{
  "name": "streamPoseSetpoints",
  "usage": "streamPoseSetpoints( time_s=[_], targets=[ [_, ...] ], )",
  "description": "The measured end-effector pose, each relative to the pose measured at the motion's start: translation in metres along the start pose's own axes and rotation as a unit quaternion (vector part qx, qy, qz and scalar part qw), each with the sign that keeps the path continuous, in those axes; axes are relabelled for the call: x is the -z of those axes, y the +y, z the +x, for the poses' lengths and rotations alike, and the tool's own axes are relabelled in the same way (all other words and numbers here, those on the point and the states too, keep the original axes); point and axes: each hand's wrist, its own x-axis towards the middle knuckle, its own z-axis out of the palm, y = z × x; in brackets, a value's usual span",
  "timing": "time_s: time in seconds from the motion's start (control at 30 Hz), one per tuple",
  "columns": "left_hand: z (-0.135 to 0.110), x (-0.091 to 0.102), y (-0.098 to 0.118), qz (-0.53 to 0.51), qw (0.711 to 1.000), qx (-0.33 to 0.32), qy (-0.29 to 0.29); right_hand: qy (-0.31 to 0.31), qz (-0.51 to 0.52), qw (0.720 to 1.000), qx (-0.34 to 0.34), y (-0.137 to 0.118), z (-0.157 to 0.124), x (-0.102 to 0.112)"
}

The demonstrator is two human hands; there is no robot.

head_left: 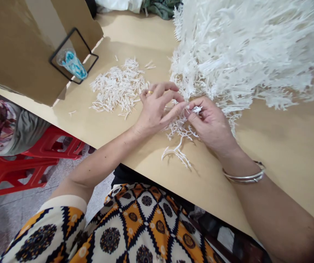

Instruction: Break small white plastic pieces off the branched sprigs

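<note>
My left hand (157, 109) and my right hand (210, 122) meet over the tan table (283, 146), both pinching a white branched plastic sprue (180, 137) of small pieces. Its lower branches trail toward me on the tabletop. My left hand wears a gold ring and my right wrist a silver bangle (246, 177). A huge heap of the same white sprues (244, 51) rises just behind my right hand. To the left of my left hand lies a flat pile of loose white detached pieces (118, 87).
A brown cardboard box (17, 47) stands at the far left with a black wire holder (73, 56) carrying a clear cup. Another person in floral clothing (0, 128) sits at the left on red plastic stools (36, 157). Cloth lies at the table's far edge.
</note>
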Motion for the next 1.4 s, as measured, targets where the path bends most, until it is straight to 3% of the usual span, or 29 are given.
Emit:
streamPoseSetpoints(
  time_s=[0.13, 0.3, 0.53, 0.8, 0.87, 1.0, 1.1, 1.2, 1.27, 1.4],
  targets=[
    [-0.001, -0.001, 0.005, -0.012, 0.999, -0.016, -0.047, 0.029, -0.02, 0.999, 0.012, 0.004, 0.002, -0.001],
    [-0.001, -0.002, 0.001, -0.017, 0.997, -0.042, -0.06, 0.049, -0.052, 0.997, 0.04, 0.01, 0.003, 0.001],
    [0.0, -0.006, 0.0, -0.021, 0.997, 0.018, -0.073, 0.017, -0.068, 0.997, 0.039, 0.003, 0.001, 0.003],
    [-0.004, -0.017, 0.009, 0.047, 0.998, 0.039, -0.02, -0.04, -0.095, 0.994, 0.037, 0.0, 0.006, 0.006],
    [-0.003, -0.02, -0.005, 0.063, 0.997, 0.033, 0.016, -0.056, -0.091, 0.993, 0.043, -0.002, 0.004, 0.007],
    [0.004, -0.014, -0.051, 0.061, 0.99, 0.069, 0.105, -0.127, -0.062, 0.989, 0.049, -0.005, -0.003, 0.007],
    [0.01, -0.002, -0.064, 0.069, 0.98, 0.128, 0.134, -0.086, -0.036, 0.995, 0.03, -0.004, -0.003, 0.007],
    [0.011, 0.007, -0.047, 0.071, 0.974, 0.137, 0.168, -0.037, 0.002, 0.999, -0.006, -0.001, -0.001, 0.007],
    [0.009, 0.01, -0.03, 0.061, 0.985, 0.095, 0.132, -0.026, 0.033, 0.999, -0.021, 0.0, 0.0, 0.005],
    [0.002, 0.006, -0.005, 0.032, 0.999, -0.012, -0.016, -0.011, 0.044, 0.999, -0.016, 0.003, 0.001, 0.002]
  ],
)
